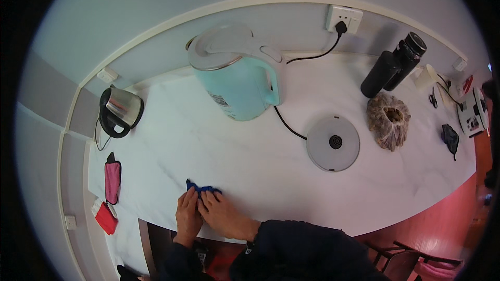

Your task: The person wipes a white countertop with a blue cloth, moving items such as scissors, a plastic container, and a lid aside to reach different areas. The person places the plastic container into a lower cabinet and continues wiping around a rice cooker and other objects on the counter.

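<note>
Near the front edge of the white marbled countertop (250, 156), a crumpled blue cloth (204, 189) lies under the fingertips of both my hands. My left hand (188, 212) presses its left part, and my right hand (220, 210) touches it from the right, the two hands side by side. The fingers cover much of the cloth. Farther back, a light blue electric kettle (238, 82) with a grey lid stands off its base. The round grey kettle base (334, 160) lies to the right, its black cord running behind the kettle.
A steel kettle (124, 107) stands at the left, above a pink cloth (113, 181) and a red cloth (106, 218). At the right are black bottles (404, 60), a plastic bag of dried food (386, 125), scissors (433, 99) and a black bag (450, 139). A chair (402, 263) stands below.
</note>
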`<state>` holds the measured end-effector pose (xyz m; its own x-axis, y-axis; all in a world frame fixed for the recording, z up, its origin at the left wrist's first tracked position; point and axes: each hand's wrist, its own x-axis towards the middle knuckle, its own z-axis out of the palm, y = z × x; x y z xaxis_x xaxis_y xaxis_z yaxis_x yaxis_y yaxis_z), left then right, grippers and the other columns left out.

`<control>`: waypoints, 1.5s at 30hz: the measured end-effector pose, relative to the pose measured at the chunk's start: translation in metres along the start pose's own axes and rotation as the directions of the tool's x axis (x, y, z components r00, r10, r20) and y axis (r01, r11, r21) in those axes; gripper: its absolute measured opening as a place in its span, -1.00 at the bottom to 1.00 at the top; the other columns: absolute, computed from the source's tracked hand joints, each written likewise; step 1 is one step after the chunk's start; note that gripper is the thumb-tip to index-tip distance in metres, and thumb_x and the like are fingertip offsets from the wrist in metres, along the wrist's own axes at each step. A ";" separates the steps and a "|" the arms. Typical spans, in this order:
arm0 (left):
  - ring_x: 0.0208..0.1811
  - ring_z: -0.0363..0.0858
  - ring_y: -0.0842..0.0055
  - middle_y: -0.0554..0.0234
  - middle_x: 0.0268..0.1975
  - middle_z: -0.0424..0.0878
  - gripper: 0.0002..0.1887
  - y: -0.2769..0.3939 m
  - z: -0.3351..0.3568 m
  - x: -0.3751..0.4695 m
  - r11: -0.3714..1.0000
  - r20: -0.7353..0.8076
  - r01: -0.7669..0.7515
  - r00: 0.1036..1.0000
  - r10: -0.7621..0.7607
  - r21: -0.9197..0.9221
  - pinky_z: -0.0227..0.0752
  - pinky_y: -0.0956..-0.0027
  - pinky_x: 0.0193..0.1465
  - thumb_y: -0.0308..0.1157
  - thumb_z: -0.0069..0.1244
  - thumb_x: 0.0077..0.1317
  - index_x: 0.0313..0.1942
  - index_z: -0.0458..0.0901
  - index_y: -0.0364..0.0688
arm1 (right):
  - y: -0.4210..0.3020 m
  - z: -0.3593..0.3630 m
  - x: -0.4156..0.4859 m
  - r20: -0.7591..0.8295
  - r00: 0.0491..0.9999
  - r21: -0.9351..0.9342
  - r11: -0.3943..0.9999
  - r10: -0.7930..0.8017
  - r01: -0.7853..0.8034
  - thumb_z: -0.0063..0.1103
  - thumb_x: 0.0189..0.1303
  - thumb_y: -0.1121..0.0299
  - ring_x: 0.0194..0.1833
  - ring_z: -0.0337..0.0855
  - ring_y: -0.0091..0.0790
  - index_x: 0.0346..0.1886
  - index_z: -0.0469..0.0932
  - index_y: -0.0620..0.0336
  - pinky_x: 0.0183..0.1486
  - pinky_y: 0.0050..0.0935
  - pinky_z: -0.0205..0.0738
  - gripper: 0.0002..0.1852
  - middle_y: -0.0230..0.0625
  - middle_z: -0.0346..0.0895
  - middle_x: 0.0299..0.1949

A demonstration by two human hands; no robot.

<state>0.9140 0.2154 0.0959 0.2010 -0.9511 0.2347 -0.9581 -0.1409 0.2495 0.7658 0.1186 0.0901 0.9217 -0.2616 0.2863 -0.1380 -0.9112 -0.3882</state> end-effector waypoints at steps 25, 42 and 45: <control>0.07 0.59 -0.04 -0.15 0.14 0.66 -0.64 -0.001 0.032 0.059 1.000 -0.067 -0.021 0.998 0.022 0.017 0.51 0.07 0.15 -0.59 0.14 0.14 0.00 0.66 -0.33 | 0.047 -0.007 0.009 0.020 0.992 0.116 0.985 0.128 -0.130 0.05 0.27 0.40 0.41 0.31 0.07 0.30 0.38 0.44 0.46 -0.09 0.11 -0.47 0.18 0.38 0.34; -0.19 0.73 0.08 -0.18 -0.07 0.68 -0.68 0.043 -0.016 0.058 0.897 -0.057 0.362 0.920 -0.387 -0.255 0.62 0.22 -0.16 -0.53 0.18 0.26 0.04 0.63 -0.31 | 0.058 -0.052 -0.014 -0.271 0.929 0.279 0.944 0.252 -0.175 0.17 0.07 0.53 0.15 0.45 -0.01 0.12 0.54 0.25 0.15 -0.14 0.36 -0.55 -0.08 0.51 0.07; 0.06 0.64 0.00 -0.20 0.12 0.58 -0.67 0.048 -0.004 0.045 0.994 -0.281 0.097 0.956 -0.083 0.038 0.59 0.14 0.05 -0.57 0.13 0.26 0.05 0.62 -0.31 | 0.054 -0.043 -0.018 -0.100 0.989 0.183 0.979 0.108 -0.089 0.14 0.06 0.52 0.19 0.41 -0.03 0.13 0.54 0.26 0.19 -0.14 0.31 -0.53 -0.05 0.48 0.10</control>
<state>0.8774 0.1672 0.1221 0.3289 -0.8205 0.4675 -0.9411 -0.2434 0.2349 0.7264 0.0599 0.1017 0.8604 -0.3892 0.3289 -0.1504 -0.8106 -0.5659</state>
